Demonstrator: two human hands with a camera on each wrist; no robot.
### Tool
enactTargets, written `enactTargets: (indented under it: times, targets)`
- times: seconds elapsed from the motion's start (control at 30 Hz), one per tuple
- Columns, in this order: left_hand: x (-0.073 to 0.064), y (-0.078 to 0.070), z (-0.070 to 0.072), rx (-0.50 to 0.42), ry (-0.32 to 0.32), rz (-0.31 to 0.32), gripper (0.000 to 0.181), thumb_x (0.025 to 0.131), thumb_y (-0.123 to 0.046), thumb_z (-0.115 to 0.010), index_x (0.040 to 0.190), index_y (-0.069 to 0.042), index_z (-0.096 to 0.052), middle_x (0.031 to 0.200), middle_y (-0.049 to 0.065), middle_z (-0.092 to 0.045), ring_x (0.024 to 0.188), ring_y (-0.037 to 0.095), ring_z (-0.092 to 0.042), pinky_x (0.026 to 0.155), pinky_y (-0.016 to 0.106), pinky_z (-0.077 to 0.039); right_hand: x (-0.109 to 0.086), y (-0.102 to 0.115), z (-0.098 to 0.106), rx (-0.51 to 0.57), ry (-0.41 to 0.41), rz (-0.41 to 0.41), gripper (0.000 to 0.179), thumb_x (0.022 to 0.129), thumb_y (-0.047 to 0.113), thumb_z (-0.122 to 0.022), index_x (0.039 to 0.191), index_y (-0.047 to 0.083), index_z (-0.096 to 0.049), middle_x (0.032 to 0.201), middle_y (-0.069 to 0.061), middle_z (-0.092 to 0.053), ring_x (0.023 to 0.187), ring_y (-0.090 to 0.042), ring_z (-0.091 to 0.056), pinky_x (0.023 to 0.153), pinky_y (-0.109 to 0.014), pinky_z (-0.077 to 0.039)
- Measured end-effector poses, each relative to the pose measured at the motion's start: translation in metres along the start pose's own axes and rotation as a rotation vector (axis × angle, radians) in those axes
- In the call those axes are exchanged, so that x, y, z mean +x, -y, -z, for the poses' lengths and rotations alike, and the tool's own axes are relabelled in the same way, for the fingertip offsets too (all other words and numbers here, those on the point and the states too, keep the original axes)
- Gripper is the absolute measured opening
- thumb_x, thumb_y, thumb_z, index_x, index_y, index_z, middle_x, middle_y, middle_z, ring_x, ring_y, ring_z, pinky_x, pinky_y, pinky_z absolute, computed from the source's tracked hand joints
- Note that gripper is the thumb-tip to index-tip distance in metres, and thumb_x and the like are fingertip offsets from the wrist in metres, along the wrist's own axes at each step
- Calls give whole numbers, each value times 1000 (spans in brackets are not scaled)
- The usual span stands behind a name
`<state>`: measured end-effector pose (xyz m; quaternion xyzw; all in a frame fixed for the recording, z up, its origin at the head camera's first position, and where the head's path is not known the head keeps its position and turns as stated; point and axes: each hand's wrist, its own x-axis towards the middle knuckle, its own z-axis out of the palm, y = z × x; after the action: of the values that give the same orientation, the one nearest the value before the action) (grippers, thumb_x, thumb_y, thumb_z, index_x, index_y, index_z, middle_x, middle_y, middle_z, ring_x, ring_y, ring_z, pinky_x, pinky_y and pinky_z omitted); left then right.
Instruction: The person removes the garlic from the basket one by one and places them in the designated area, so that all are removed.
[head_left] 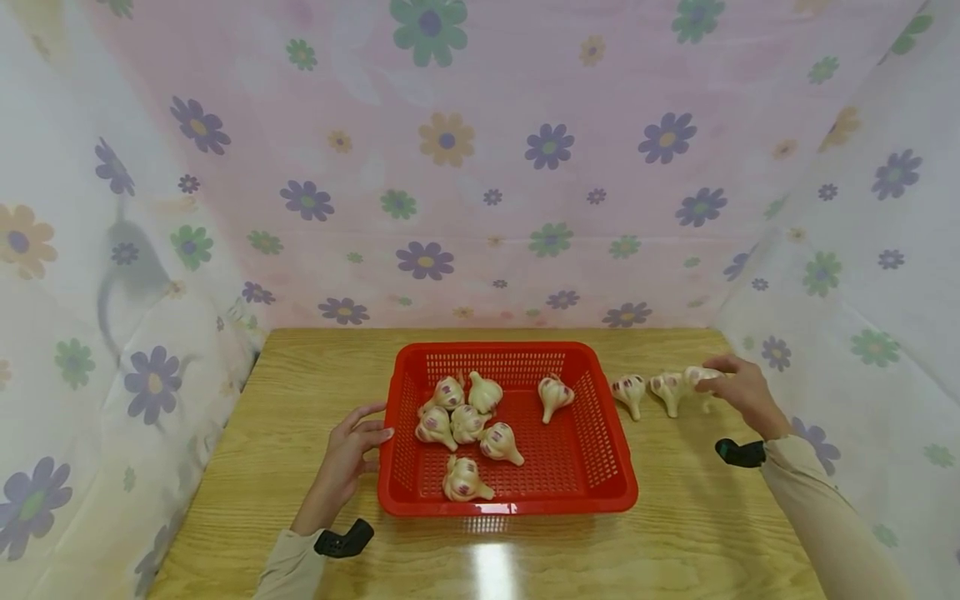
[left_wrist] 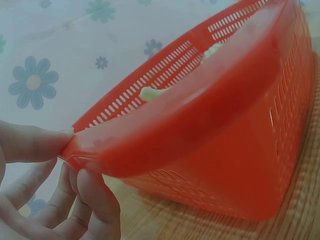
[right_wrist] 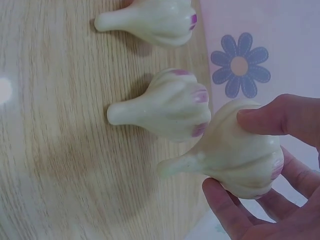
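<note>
My left hand (head_left: 347, 457) pinches the left rim of a red plastic basket (head_left: 517, 508), thumb on top and fingers below, as the left wrist view shows. Several garlic bulbs (head_left: 468, 423) lie inside, most of them toward the left, with a single bulb (head_left: 555, 397) near the back right. Out to the right of the basket, my right hand (head_left: 742, 392) holds a garlic bulb (right_wrist: 240, 150) between thumb and fingers, its stem pointing away from the palm. Next to it on the table lie two more bulbs, one closer (right_wrist: 165, 105) and one farther (right_wrist: 155, 20).
The wooden table (head_left: 300, 367) carries the basket near its middle. Flower-printed cloth (head_left: 495, 183) hangs behind the table and along both sides. Black devices are strapped at the left wrist (head_left: 343, 540) and the right wrist (head_left: 741, 453).
</note>
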<state>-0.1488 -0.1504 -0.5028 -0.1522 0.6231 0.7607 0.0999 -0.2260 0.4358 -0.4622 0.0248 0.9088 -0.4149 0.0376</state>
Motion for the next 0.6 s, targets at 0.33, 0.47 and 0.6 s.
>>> enactTargets:
  times: [0.33,0.47,0.6]
  targets:
    - [1,-2,-1,-1,-3,-8,51,83,-3,-66,131,-9,-51,102,13,-59,81,22,-63,58,37,-55,16,-13,11,-85,-9,-2,53,88,15,-64,126,-14,-44,126,-36,-41,88,-30,-56,77,-50,-49]
    - [2,-1,-1,10,-15,-3,49,83,-3,-66,130,-10,-52,102,12,-61,82,23,-64,60,39,-55,22,-23,13,-112,3,-30,52,86,13,-65,123,-16,-44,123,-39,-41,99,-51,-48,78,-56,-46]
    - [2,0,-2,11,-33,11,48,83,-3,-66,129,-12,-54,101,11,-62,81,22,-63,60,40,-54,28,-34,12,-174,17,-47,51,83,13,-66,120,-16,-45,122,-40,-42,102,-54,-44,75,-55,-45]
